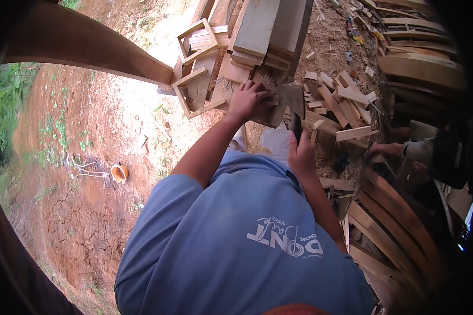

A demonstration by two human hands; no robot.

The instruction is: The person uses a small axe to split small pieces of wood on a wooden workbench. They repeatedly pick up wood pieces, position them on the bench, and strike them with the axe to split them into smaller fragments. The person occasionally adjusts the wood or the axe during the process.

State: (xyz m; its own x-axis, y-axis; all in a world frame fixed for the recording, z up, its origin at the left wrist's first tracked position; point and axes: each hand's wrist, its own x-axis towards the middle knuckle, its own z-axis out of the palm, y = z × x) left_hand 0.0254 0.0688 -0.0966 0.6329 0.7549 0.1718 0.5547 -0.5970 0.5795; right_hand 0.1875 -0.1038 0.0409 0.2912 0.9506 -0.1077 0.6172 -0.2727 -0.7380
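In front of my body, my right hand (301, 150) is wrapped round the dark handle of a broad-bladed cleaver (291, 97). Its blade points away from me, over the near end of a wooden workbench (268, 115). Just left of the blade, my left hand (251, 101) has its fingers bent round a small piece of wood (271, 100), mostly hidden by the fingers. Beyond the hands lies a stack of thick boards (257, 29). Light wooden frames, one farther off (198, 39) and one nearer (194, 93), sit to the left of my left hand.
A heap of offcuts (347, 102) spreads right of the bench. Curved timbers are piled at the far right (420, 68) and near right (399, 226). Another person's leg (389, 148) shows at right. Left are a wooden post (89, 44) and an orange bucket (119, 173) on soil.
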